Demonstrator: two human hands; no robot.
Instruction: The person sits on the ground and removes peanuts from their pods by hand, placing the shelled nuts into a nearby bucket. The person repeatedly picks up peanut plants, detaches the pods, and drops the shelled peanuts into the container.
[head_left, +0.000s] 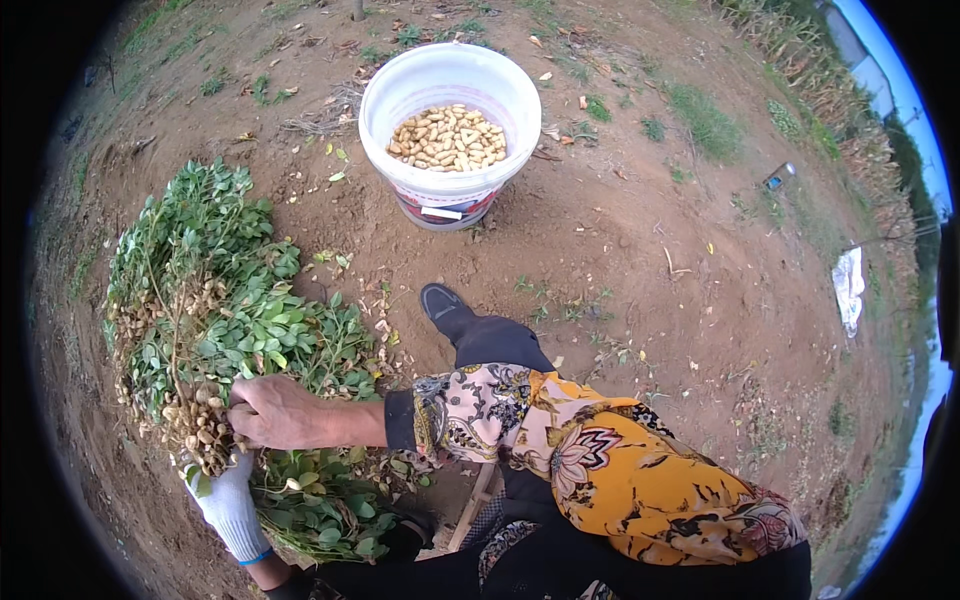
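Note:
At the left, my right hand (276, 412), bare, has its fingers curled at a cluster of peanut pods (201, 421) on the roots of a pulled peanut plant. Just below, my left hand (229, 499) in a white knitted glove grips the same plant from beneath; its fingertips are partly hidden by pods and a leaf. A heap of uprooted peanut plants (262, 330) with green leaves lies beyond both hands. More leafy stems (322, 502) hang beside the gloved hand. Whether a loose pod is between my right fingers cannot be seen.
A white plastic bucket (450, 180) partly filled with picked peanuts (448, 139) stands on bare soil at the top centre. My dark shoe (444, 301) is between it and my right sleeve. A can (780, 175) and a white plastic scrap (849, 291) lie at the right.

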